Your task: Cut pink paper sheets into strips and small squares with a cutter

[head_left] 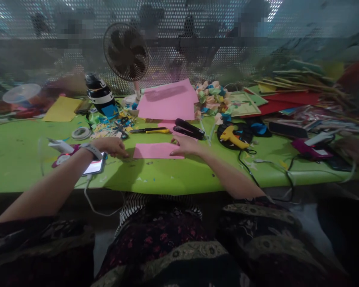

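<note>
A folded-looking strip of pink paper [152, 150] lies flat on the green tabletop in front of me. My right hand [186, 145] rests on its right end, thumb on the paper and forefinger at its far edge. Just left of the strip, my left hand [115, 146] is low over the table with fingers curled together, apart from the paper; nothing shows in it. Beneath my left wrist lies a lit phone [94, 165] on a white cable. Beyond the strip are a yellow-handled box cutter [151, 130] and a black stapler [188, 129].
Larger pink sheets [167, 101] lie behind the stapler. Paper scraps and scissors [121, 130], a tape roll [81, 133], a black bottle [100, 95] and a fan [126, 52] stand left. A yellow glue gun [233, 137] with its black cord lies right.
</note>
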Demonstrator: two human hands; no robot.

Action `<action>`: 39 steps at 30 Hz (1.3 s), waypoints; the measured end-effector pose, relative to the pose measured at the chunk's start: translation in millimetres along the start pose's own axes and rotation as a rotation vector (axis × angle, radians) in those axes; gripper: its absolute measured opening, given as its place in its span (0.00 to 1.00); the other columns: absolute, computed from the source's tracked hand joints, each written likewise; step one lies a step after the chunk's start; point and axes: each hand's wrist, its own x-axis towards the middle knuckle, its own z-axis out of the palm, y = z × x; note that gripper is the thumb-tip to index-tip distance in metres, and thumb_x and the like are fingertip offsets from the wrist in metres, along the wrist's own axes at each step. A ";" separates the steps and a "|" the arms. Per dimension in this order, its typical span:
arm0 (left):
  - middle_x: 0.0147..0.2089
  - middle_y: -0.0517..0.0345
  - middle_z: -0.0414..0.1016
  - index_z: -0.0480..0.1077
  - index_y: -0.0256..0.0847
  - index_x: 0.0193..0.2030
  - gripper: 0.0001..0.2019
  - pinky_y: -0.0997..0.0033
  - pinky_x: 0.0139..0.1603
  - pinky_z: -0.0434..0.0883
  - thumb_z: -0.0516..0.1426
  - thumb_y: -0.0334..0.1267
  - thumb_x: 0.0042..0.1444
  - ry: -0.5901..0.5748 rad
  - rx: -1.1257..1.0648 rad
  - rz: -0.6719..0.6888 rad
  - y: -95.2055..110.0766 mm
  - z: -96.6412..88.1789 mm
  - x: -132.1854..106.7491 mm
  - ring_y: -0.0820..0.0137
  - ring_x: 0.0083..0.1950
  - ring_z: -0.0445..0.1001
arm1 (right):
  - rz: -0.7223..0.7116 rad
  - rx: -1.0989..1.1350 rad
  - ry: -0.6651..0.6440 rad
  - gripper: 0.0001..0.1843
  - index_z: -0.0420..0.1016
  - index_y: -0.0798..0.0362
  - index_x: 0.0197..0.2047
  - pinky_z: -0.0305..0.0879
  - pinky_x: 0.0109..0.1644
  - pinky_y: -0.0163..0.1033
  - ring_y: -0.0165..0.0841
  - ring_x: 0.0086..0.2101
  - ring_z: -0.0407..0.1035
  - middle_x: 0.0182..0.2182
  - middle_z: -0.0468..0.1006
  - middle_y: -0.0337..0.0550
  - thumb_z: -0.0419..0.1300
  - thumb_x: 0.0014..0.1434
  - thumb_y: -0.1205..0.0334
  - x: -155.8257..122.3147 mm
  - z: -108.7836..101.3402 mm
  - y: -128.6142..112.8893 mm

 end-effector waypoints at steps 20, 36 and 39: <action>0.47 0.53 0.86 0.79 0.44 0.46 0.15 0.62 0.54 0.79 0.72 0.45 0.55 0.280 -1.272 0.416 95.9 61.4 47.3 0.63 0.50 0.84 | -0.107 1.088 0.506 0.25 0.71 0.50 0.37 0.70 0.40 0.42 0.36 0.37 0.71 0.35 0.78 0.41 0.72 0.45 0.42 18.2 13.7 16.9; 0.43 0.53 0.83 0.78 0.42 0.47 0.24 0.68 0.39 0.77 0.70 0.56 0.51 0.702 -1.145 0.414 76.4 64.9 68.2 0.66 0.42 0.81 | -0.128 0.649 0.071 0.19 0.74 0.53 0.35 0.65 0.39 0.43 0.34 0.33 0.67 0.32 0.74 0.41 0.67 0.57 0.44 6.6 6.7 25.5; 0.44 0.53 0.84 0.77 0.43 0.57 0.32 0.69 0.38 0.76 0.73 0.52 0.46 0.663 -1.043 0.439 66.6 44.9 55.4 0.66 0.40 0.81 | -0.112 0.544 -0.018 0.17 0.79 0.54 0.38 0.65 0.39 0.43 0.35 0.34 0.68 0.34 0.77 0.44 0.66 0.58 0.48 6.2 -1.9 32.0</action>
